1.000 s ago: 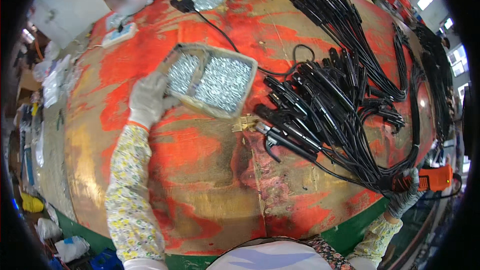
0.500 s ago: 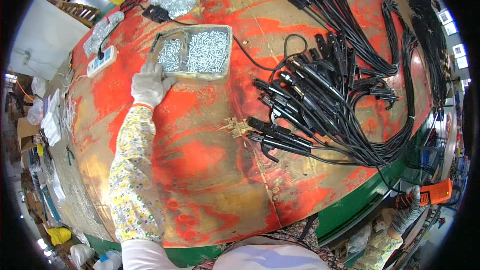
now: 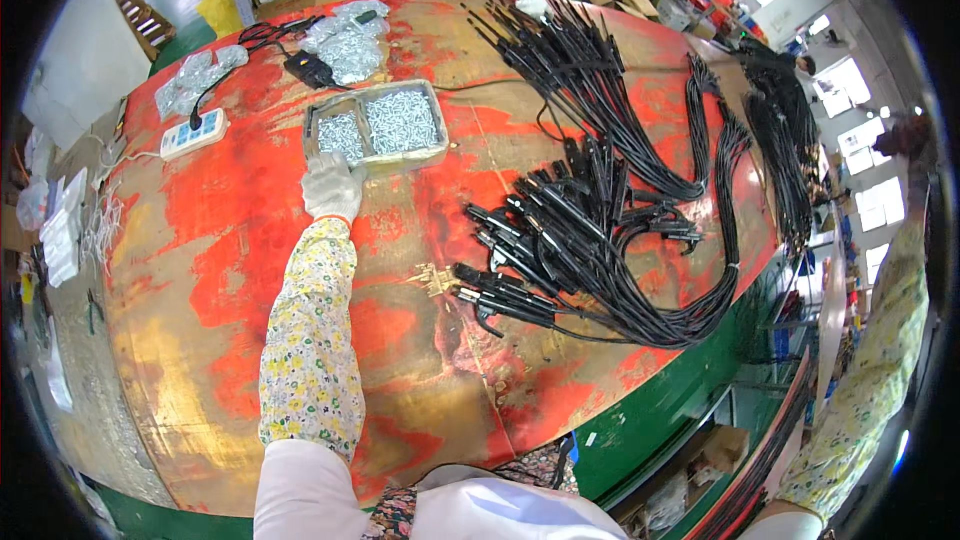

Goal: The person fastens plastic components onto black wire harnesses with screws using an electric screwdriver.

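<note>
My left hand [image 3: 332,185], in a pale glove, is at the near left corner of a two-part tray [image 3: 405,161]. Its fingers are bent together at the rim, by the smaller heap of screws [image 3: 341,136]; what they pinch, if anything, is hidden. A larger heap of silvery screws [image 3: 402,122] fills the tray's right part. At the far right edge of the picture my right arm is raised, in a flowered sleeve. The right hand [image 3: 908,136] looks dark and smeared there, with its fingers and anything it holds unclear.
Black cables with clamp-like handles [image 3: 560,230] lie in bundles on the right half of the red-worn table [image 3: 400,380]. A power strip [image 3: 194,134], a black adapter [image 3: 309,69] and clear plastic bags [image 3: 345,45] lie far left. Another person's gloved hand [image 3: 531,2] shows at the far edge.
My view has shifted. My left hand has moved right along the tray's near edge, its fingers now bent in. My right arm has risen from low right; the orange thing it held is not visible.
</note>
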A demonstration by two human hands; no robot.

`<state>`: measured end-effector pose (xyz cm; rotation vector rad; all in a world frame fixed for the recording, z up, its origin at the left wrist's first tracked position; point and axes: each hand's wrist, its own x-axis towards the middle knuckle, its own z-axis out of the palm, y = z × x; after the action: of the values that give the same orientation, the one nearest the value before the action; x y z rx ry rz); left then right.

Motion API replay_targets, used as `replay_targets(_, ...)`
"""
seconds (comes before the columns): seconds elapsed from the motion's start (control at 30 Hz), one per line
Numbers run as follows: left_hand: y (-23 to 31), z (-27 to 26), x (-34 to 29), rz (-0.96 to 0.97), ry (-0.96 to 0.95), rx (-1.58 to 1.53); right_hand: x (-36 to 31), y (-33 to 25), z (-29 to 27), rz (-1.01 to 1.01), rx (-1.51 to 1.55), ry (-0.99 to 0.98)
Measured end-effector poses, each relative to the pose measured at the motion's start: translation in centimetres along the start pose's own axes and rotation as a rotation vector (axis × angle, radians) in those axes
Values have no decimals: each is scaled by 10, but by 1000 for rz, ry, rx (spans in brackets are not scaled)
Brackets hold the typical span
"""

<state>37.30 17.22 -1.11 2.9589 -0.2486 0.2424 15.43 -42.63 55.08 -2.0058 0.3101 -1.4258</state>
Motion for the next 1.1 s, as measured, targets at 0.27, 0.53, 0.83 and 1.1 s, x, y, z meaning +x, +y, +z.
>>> replay_targets(0.27,-13,-21,-6,-111,-26,-222,-105,72,291,-421,-411,-1024)
replay_targets(0.53,-70,-3,-127,-59,372,-288,-393,35,538,-707,-288,-1544)
replay_targets(0.83,-49,-13,-103,-123,118,-279,-513,43,643,-69,-258,-1842)
replay_targets(1.1,-66,-10,-106,-139,105,-181,-556,-14,433,-486,40,-1088)
